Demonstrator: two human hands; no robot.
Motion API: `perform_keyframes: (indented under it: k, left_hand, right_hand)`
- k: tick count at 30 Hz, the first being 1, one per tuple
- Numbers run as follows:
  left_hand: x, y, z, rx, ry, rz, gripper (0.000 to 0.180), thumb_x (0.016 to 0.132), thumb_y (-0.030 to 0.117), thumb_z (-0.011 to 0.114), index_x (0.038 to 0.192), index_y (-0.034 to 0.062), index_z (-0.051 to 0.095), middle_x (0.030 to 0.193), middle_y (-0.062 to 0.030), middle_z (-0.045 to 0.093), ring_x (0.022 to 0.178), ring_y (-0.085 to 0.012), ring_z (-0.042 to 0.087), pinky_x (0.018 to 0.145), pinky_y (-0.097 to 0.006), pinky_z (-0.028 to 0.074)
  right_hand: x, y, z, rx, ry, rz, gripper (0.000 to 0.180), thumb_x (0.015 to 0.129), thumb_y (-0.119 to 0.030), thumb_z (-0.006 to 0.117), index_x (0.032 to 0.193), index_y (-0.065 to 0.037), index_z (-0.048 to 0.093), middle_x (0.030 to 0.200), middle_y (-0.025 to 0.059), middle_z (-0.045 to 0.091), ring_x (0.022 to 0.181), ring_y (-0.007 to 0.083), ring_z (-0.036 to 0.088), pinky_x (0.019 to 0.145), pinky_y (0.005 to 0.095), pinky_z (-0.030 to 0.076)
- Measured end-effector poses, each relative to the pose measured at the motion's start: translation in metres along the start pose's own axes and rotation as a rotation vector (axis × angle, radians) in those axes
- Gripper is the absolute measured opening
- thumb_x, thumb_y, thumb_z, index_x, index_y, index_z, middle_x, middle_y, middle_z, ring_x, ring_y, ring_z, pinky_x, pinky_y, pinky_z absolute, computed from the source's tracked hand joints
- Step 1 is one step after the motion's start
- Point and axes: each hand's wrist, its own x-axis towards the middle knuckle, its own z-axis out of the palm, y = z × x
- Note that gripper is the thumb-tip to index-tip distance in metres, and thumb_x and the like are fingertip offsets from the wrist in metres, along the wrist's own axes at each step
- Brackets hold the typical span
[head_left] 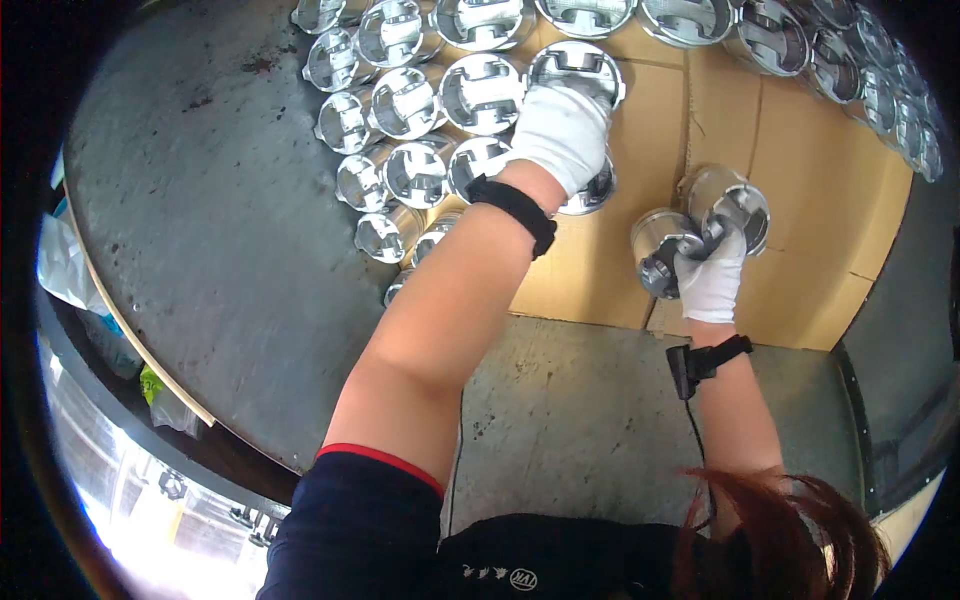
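Observation:
Silver metal pistons stand in rows on a brown cardboard sheet [640, 110], hollow ends facing me. My left hand [565, 135], in a white glove, reaches to the piston [575, 65] at the right end of a row. Its fingertips go into that piston's hollow end and are mostly hidden there. Toward the right, my gloved right hand [713, 280] grips the rims of two pistons side by side, a left one [658, 240] and a right one [715, 190]. Both are tilted, with their open ends toward me. Black straps circle both wrists.
Rows of further pistons [405, 105] extend left of my left hand, and more [830, 65] line the far right edge. A dark grey surface [200, 200] spreads out on the left. Plastic bags [70, 265] lie beyond its rim. A cable [697, 430] hangs from my right wrist.

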Motion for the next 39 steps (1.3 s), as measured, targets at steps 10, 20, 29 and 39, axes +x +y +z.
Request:
perform_keyframes:
  k: [10, 20, 29, 39]
  left_hand:
    - [0.001, -0.004, -0.013, -0.006, -0.154, -0.003, 0.032, 0.096, 0.032, 0.054, 0.101, 0.0055, 0.07, 0.091, -0.0195, 0.071, 0.082, -0.0377, 0.067, 0.072, -0.048, 0.053]
    - [-0.093, 0.037, 0.004, -0.175, -0.029, 0.0, 0.032, 0.086, 0.015, 0.06, 0.115, 0.0003, 0.063, 0.096, -0.0184, 0.066, 0.086, -0.0342, 0.063, 0.075, -0.046, 0.051]
    - [-0.088, 0.041, -0.003, -0.161, -0.318, -0.029, 0.031, 0.084, 0.01, 0.056, 0.113, 0.0046, 0.067, 0.099, -0.0183, 0.067, 0.091, -0.0341, 0.065, 0.078, -0.046, 0.051]
    - [-0.274, 0.023, -0.205, -0.483, 0.025, -0.329, 0.03, 0.087, 0.013, 0.064, 0.115, 0.002, 0.063, 0.101, -0.0198, 0.067, 0.088, -0.0392, 0.064, 0.078, -0.047, 0.052]
  right_hand:
    - [0.109, -0.072, -0.02, -0.237, -0.298, -0.328, 0.049, 0.083, -0.008, 0.067, 0.128, -0.006, 0.048, 0.131, 0.0243, 0.053, 0.102, 0.0468, 0.063, 0.087, 0.0524, 0.053]
    - [0.114, -0.08, 0.012, -0.339, -0.354, -0.283, 0.04, 0.091, -0.001, 0.047, 0.131, -0.006, 0.047, 0.142, 0.0264, 0.046, 0.11, 0.0476, 0.061, 0.093, 0.0524, 0.052]
    - [0.116, -0.096, 0.018, -0.538, -0.386, -0.279, 0.066, 0.088, -0.002, 0.053, 0.15, -0.012, 0.034, 0.158, 0.0268, 0.027, 0.119, 0.0469, 0.059, 0.104, 0.0485, 0.049]
    - [-0.014, -0.066, -0.17, -0.477, -0.483, -0.215, 0.078, 0.08, -0.006, 0.068, 0.15, -0.007, 0.033, 0.151, 0.0275, 0.037, 0.126, 0.0468, 0.052, 0.102, 0.0479, 0.05]
